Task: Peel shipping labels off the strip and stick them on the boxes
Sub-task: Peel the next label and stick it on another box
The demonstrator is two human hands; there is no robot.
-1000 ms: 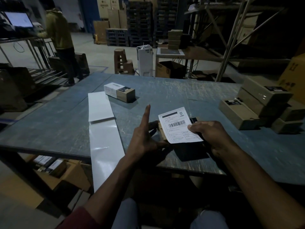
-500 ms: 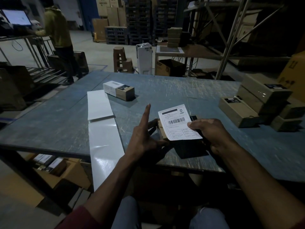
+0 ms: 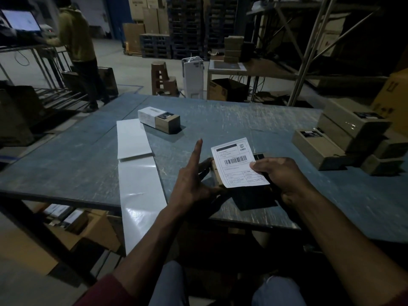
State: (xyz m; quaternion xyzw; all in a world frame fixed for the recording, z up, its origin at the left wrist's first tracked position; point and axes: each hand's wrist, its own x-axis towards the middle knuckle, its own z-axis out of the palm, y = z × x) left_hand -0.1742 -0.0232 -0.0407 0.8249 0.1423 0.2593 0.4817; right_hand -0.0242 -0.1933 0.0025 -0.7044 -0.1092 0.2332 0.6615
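A white shipping label [image 3: 236,161] with a barcode hovers over a small brown box [image 3: 217,174] near the table's front edge. My right hand [image 3: 284,175] pinches the label at its right edge. My left hand [image 3: 192,182] grips the left end of the box, its index finger pointing straight up. Most of the box is hidden under the label and my hands. The white backing strip [image 3: 138,180] lies to the left and hangs over the table edge. A box with a label on it [image 3: 157,117] lies farther back.
Several brown boxes [image 3: 344,133] are stacked at the right of the grey table [image 3: 231,120]. Cartons [image 3: 72,219] sit under the table at left. A person [image 3: 77,40] stands at a desk far left. Shelving and pallets fill the background.
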